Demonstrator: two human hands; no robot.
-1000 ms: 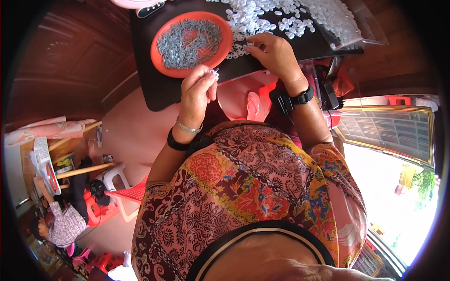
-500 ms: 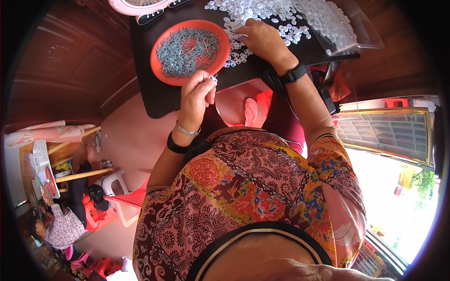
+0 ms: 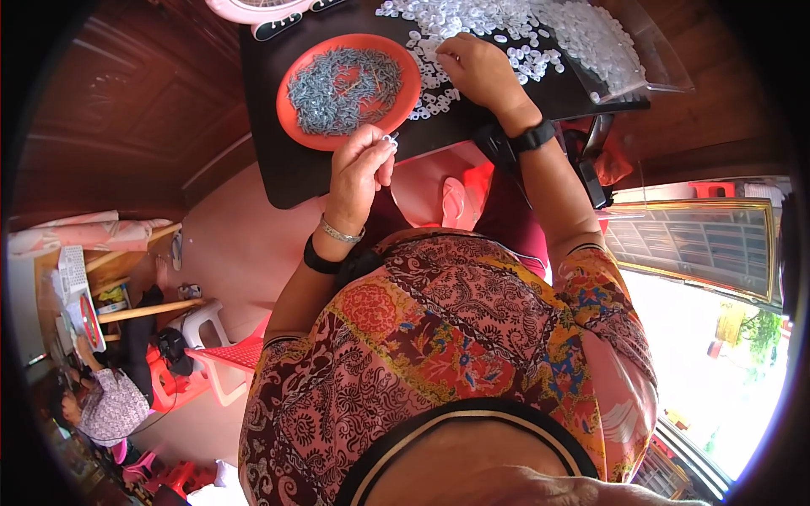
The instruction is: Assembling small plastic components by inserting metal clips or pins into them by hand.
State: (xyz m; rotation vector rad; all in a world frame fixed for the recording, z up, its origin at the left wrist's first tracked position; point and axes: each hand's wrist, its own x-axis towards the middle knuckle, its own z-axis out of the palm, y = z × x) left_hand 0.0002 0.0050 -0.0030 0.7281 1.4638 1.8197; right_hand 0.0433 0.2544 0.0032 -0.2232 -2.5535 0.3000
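My left hand (image 3: 359,169) is held over the near edge of the table, its thumb and fingers pinched on a small white plastic piece (image 3: 390,142). A dark tip shows beside that piece, too small to name. Small white plastic pieces with holes (image 3: 432,105) lie scattered on the tabletop, and my right hand (image 3: 479,72) is over them with its fingers bent and closed together. Whatever is between those fingertips is hidden. Left of my hands stands an orange-red plate (image 3: 411,80) holding many small grey screw-like or plug-like parts (image 3: 333,93).
The dark table (image 3: 283,181) carries a larger heap of white pieces (image 3: 582,42) at the far right, partly on a clear sheet or tray (image 3: 671,72). A pink object (image 3: 240,10) stands at the far left. Another person (image 3: 118,405) sits at the lower left near red chairs.
My right hand has drawn slightly back and right over the white pieces, its fingers more curled. My left hand keeps its pinch on the white piece. The view has shifted slightly.
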